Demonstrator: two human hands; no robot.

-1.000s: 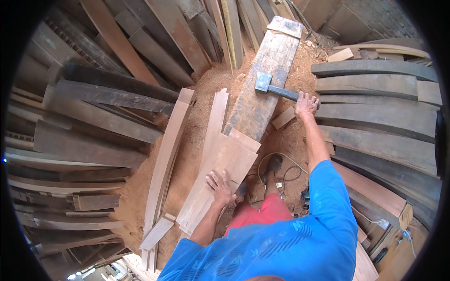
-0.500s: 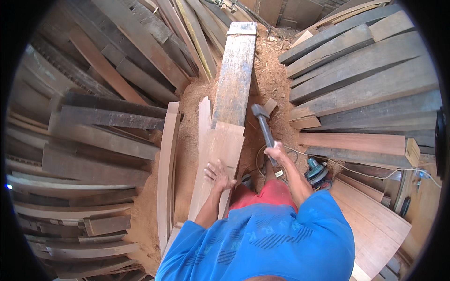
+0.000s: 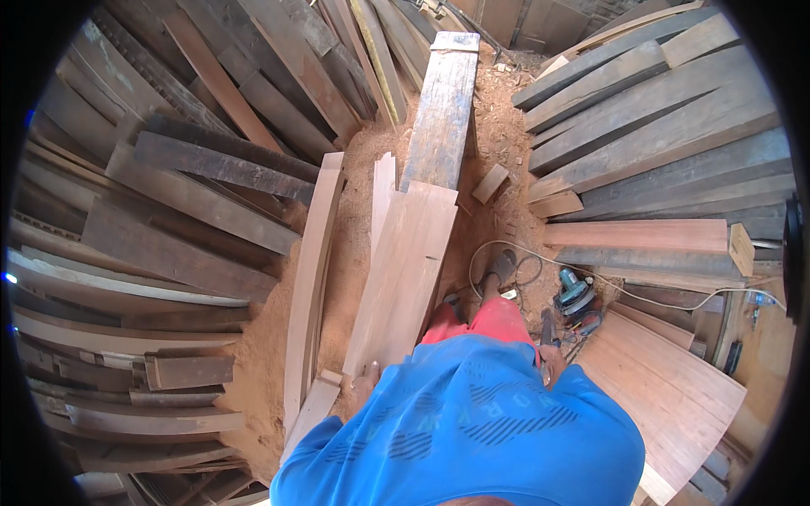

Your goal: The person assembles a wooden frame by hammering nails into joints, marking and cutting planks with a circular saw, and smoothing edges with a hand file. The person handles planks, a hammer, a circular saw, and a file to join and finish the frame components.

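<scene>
A pale wooden board (image 3: pixel 403 266) lies lengthwise on a worn, paint-stained plank bench (image 3: pixel 440 110), covering its near part. My left hand (image 3: pixel 364 386) is at the near end of this board, its fingers closed at the edge; my blue shirt hides part of it. Down by my right side, my right hand (image 3: pixel 553 361) is closed round a dark hammer (image 3: pixel 548 327), which is partly hidden. No hand lies on the upper face of the board, where a short dark mark shows.
A long pale beam (image 3: pixel 310 278) lies left of the bench, with a narrow strip (image 3: pixel 383 194) between. A small wood block (image 3: pixel 490 183) sits on the sawdust. At the right are a teal power tool (image 3: pixel 575 289), its pale cord and a wide panel (image 3: pixel 662 392). Stacked planks flank both sides.
My left hand has slid from the board's middle back to its near end. My right hand has lowered the hammer from beside the bench to my right side. The view has shifted slightly.
</scene>
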